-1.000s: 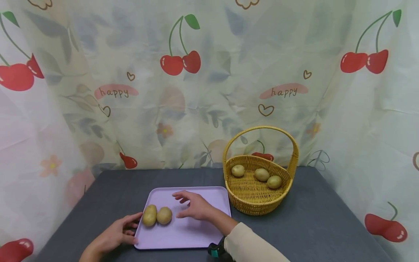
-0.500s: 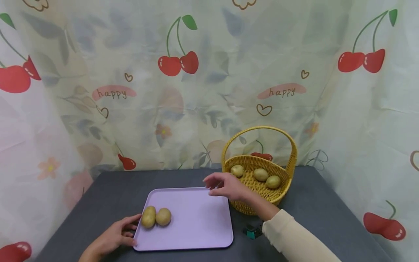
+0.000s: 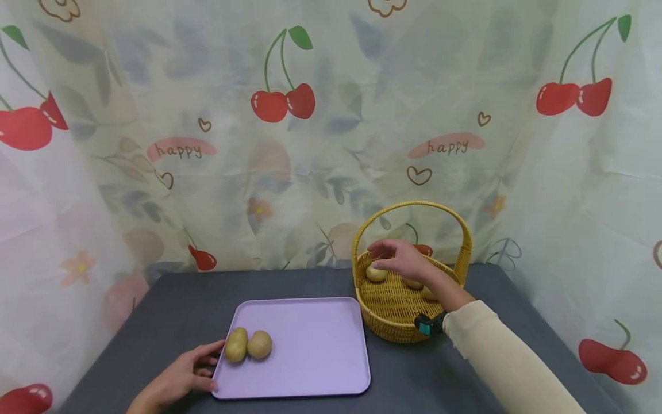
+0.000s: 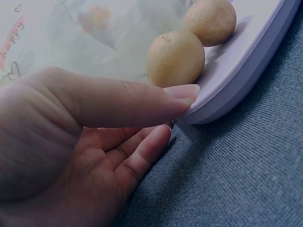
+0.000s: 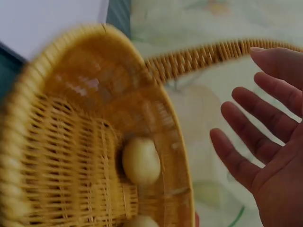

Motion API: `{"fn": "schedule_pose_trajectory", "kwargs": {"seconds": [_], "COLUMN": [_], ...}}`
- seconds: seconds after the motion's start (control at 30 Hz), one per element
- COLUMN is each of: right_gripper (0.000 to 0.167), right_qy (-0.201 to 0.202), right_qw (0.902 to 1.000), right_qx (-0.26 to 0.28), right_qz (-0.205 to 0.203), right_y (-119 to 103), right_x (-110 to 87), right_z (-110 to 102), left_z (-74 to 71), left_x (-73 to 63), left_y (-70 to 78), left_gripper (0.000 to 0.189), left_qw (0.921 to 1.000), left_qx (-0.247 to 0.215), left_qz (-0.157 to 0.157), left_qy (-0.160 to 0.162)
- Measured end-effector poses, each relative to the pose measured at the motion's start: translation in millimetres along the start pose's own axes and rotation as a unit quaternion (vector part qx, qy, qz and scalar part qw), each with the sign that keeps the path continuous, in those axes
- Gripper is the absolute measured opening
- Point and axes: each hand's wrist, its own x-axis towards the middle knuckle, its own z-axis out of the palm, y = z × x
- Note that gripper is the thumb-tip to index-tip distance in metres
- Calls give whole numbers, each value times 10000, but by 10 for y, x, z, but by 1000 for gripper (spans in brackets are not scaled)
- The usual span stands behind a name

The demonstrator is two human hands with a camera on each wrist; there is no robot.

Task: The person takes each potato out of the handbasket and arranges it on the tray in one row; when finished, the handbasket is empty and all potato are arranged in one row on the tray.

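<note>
My left hand [image 3: 178, 374] rests at the left edge of a lilac tray [image 3: 310, 348], its thumb [image 4: 142, 101] at the rim by the near corner and its fingers relaxed. Two potatoes lie side by side on the tray's left part, an oblong potato [image 3: 236, 346] and a rounder potato [image 3: 260, 345]. My right hand [image 3: 400, 259] hovers over a wicker basket [image 3: 388, 329], fingers spread and holding nothing. Just under that hand is a pale potato [image 3: 376, 273] in the basket. Two other potatoes there are partly hidden behind my right hand and forearm.
The basket's tall arched handle [image 3: 414, 203] rises over the reaching arm. A dark cloth [image 3: 289, 283] covers the table. Behind it hangs a curtain [image 3: 331, 144] printed with cherries. A black wrist device [image 3: 431, 324] sits at my right wrist.
My right hand has moved from over the tray to the right and away, up over the basket. The left hand and the two potatoes on the tray stay in place.
</note>
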Motion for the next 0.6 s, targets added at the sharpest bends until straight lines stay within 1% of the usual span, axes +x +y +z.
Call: {"fn": "schedule_pose_trajectory", "kwargs": {"seconds": [0.1, 0.2, 0.4, 0.53, 0.6], "right_gripper": [43, 47, 51, 51, 52], "right_qy": [-23, -50, 60, -1, 8], "right_qw": [9987, 9964, 9930, 9888, 9879], "right_qx": [230, 337, -176, -229, -213], "right_qz": [447, 772, 1169, 1473, 1538], "right_y": [112, 222, 440, 569, 614], "right_x": [25, 51, 79, 65, 47], "right_z": [-82, -132, -181, -161, -151], "left_z": [6, -3, -9, -8, -8], "left_x": [7, 2, 4, 3, 5], "left_y": [-4, -5, -17, -31, -34], "left_gripper": [80, 80, 80, 81, 81], "left_qw": [10000, 10000, 10000, 10000, 10000], "left_qx": [-19, -6, -25, -61, -47], "left_qz": [-35, -51, -9, -10, 15], "left_qy": [12, 27, 3, -18, -10]}}
